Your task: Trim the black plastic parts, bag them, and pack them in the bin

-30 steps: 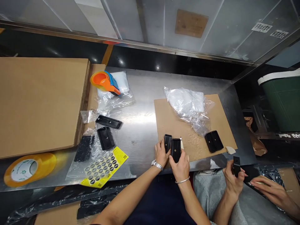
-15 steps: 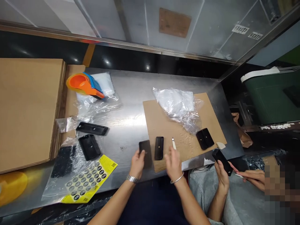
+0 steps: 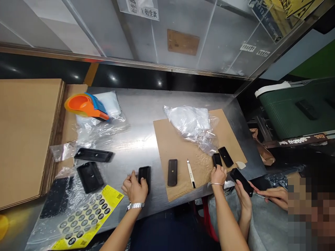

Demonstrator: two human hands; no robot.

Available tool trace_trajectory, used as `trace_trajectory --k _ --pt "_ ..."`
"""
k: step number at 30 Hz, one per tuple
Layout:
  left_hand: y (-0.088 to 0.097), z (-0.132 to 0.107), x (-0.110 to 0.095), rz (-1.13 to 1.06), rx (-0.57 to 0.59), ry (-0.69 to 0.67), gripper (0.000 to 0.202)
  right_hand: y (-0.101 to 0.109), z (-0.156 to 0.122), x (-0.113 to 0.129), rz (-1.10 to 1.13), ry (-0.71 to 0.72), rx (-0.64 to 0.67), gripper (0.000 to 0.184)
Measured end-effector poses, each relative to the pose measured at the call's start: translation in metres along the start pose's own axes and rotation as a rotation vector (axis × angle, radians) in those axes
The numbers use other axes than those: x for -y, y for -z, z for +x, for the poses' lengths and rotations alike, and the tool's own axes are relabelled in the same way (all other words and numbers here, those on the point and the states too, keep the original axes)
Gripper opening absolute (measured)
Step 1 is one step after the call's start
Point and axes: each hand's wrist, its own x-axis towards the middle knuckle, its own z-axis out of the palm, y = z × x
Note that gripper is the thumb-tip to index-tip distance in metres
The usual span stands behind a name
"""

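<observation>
My left hand, with a wristwatch, rests on the steel table and its fingers close on a black plastic part. My right hand, with a bracelet, reaches to the right and pinches another black part, which lies on the brown cardboard sheet beside a matching black piece. Between my hands lie a third black part and a small knife on the cardboard.
A co-worker's hands at the right hold a black part. Crumpled clear bags lie on the cardboard. At left are black trays, a yellow sticker sheet, orange and blue scoops and stacked cardboard. A green bin stands at right.
My left hand has slid its black part left onto the bare steel. My right hand left the middle part and knife, moved right and took hold of a part of the pair.
</observation>
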Motion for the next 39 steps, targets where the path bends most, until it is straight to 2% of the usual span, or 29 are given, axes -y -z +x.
trace_trajectory --k 2,3,5,7,9,11,14,16,18,20,22,26,32,39 --pt "0.004 -0.008 -0.016 -0.097 0.005 -0.072 0.052 0.007 -0.013 0.009 0.030 0.061 0.041 0.034" --pt "0.006 -0.014 -0.026 -0.202 0.078 -0.112 0.049 0.011 -0.022 0.016 0.051 0.095 0.063 0.033" --pt "0.009 -0.027 -0.052 -0.485 0.366 -0.121 0.042 0.019 -0.040 0.034 0.101 0.161 0.101 0.029" --pt "0.010 -0.042 -0.079 -0.774 0.710 -0.034 0.048 0.029 -0.060 0.057 0.181 0.230 0.123 0.025" --pt "0.011 -0.055 -0.104 -1.024 0.912 0.037 0.056 0.043 -0.076 0.081 0.287 0.304 0.157 0.023" --pt "0.015 -0.065 -0.122 -1.238 0.992 0.158 0.054 0.061 -0.087 0.101 0.403 0.387 0.228 0.024" --pt "0.027 -0.070 -0.137 -1.431 1.105 0.473 0.047 0.088 -0.091 0.116 0.580 0.431 0.306 0.030" --pt "0.037 -0.068 -0.141 -1.489 1.209 0.675 0.052 0.101 -0.088 0.114 0.665 0.327 0.263 0.029" --pt "0.046 -0.065 -0.143 -1.524 1.299 0.808 0.059 0.109 -0.084 0.108 0.690 0.144 0.216 0.025" --pt "0.052 -0.062 -0.145 -1.550 1.350 0.875 0.062 0.113 -0.082 0.102 0.707 -0.024 0.255 0.024" --pt "0.055 -0.062 -0.146 -1.565 1.375 0.902 0.063 0.114 -0.084 0.100 0.767 -0.129 0.373 0.026" --pt "0.058 -0.065 -0.149 -1.576 1.447 0.918 0.066 0.119 -0.089 0.106 0.871 -0.175 0.561 0.026" --pt "0.068 -0.067 -0.154 -1.539 1.467 0.947 0.067 0.125 -0.093 0.109 0.879 -0.192 0.597 0.025" --pt "0.074 -0.071 -0.158 -1.485 1.444 0.854 0.064 0.127 -0.092 0.108 0.924 -0.220 0.608 0.024"
